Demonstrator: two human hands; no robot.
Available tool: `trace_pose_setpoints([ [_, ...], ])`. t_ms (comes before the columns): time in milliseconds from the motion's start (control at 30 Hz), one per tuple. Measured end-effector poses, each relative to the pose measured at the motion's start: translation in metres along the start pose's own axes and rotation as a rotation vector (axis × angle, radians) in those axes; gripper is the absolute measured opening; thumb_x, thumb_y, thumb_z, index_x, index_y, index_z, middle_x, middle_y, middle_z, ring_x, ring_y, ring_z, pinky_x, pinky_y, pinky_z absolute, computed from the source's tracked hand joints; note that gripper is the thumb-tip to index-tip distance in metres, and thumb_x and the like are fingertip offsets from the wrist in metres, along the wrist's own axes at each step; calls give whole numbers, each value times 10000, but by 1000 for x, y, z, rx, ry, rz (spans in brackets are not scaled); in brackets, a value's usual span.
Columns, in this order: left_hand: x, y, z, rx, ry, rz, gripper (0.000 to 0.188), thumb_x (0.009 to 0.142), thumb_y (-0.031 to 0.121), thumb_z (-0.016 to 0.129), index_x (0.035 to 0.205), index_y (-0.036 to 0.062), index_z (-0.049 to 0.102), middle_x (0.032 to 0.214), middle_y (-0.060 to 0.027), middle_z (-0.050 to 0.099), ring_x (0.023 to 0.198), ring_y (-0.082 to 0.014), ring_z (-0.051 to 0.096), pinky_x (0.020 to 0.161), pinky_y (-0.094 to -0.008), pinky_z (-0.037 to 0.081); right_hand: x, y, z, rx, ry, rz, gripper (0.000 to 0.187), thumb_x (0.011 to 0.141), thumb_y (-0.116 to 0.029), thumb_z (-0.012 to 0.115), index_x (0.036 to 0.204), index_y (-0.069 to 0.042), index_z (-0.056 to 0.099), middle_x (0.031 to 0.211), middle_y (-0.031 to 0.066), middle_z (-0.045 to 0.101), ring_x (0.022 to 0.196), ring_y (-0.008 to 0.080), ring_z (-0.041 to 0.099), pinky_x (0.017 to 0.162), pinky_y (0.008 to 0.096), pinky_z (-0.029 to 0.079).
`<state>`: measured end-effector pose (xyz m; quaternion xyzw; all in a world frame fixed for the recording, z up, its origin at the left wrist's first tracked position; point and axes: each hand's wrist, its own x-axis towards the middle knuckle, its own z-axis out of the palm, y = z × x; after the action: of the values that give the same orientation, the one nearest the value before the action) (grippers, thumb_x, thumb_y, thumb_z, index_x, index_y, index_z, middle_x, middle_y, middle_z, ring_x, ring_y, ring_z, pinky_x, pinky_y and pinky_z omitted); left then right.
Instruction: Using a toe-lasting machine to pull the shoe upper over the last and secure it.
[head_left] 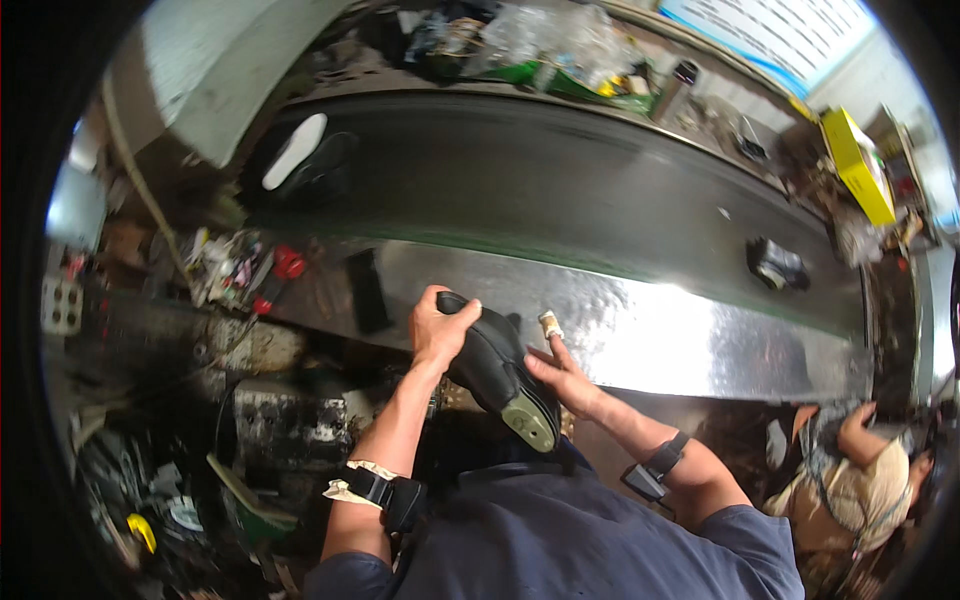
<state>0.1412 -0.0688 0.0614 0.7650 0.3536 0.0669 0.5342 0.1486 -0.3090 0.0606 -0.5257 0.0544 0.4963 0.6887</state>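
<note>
A black leather shoe (487,360) is held tilted in front of my body, above the near edge of the metal ledge. Out of its opening, toward me, shows the olive-green end of a shoe last (530,422) with a small dark hole. My left hand (440,328) is closed around the shoe's far end, thumb on top. On the other side, my right hand (565,378) has its fingers apart, with the thumb side at the shoe's edge. A pale wrap (549,324) covers one fingertip of that hand. Part of the shoe's underside is hidden.
Beyond the metal ledge (600,300) runs a dark conveyor belt (520,190). A white insole-shaped piece (295,152) lies at its left, a dark shoe (777,264) at its right. A black flat piece (368,290) rests left of my hands. Another person (850,490) sits at right.
</note>
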Motion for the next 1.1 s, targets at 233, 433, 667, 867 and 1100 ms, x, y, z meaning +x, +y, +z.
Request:
trace_pose_setpoints([
  [233,-52,-7,-124,-82,311,-5,455,696,335,846,973,24,661,822,-108,705,768,-211,679,726,-361,538,6,-17,122,-254,-29,-109,691,943,-211,722,1489,40,381,1170,185,656,1019,208,656,866,310,539],
  [433,-139,-55,-277,-193,716,-66,332,783,257,796,973,25,655,830,-56,671,773,-156,619,712,-332,503,1,35,270,-341,-319,-168,453,946,-136,713,1343,14,556,1044,119,714,883,143,682,760,279,563],
  [667,-295,-124,-471,-960,906,-20,409,988,335,629,1154,-36,664,1091,-80,690,974,-160,626,910,-320,474,-32,125,463,-202,-567,36,232,906,-155,763,1023,24,674,919,67,719,772,102,650,687,265,527],
  [867,-367,-154,-500,-1244,1052,63,404,994,349,554,1220,24,635,1177,-105,683,1077,-241,641,985,-368,474,-27,195,574,-69,-653,123,250,898,-177,770,1069,-12,692,938,70,728,759,128,671,691,271,545],
  [1100,-367,-185,-522,-1490,1054,56,465,1001,445,533,1245,66,648,1220,-72,683,1086,-252,647,986,-409,498,-13,251,653,44,-678,158,275,929,-117,712,1173,-14,640,1043,88,707,873,176,687,745,316,583],
])
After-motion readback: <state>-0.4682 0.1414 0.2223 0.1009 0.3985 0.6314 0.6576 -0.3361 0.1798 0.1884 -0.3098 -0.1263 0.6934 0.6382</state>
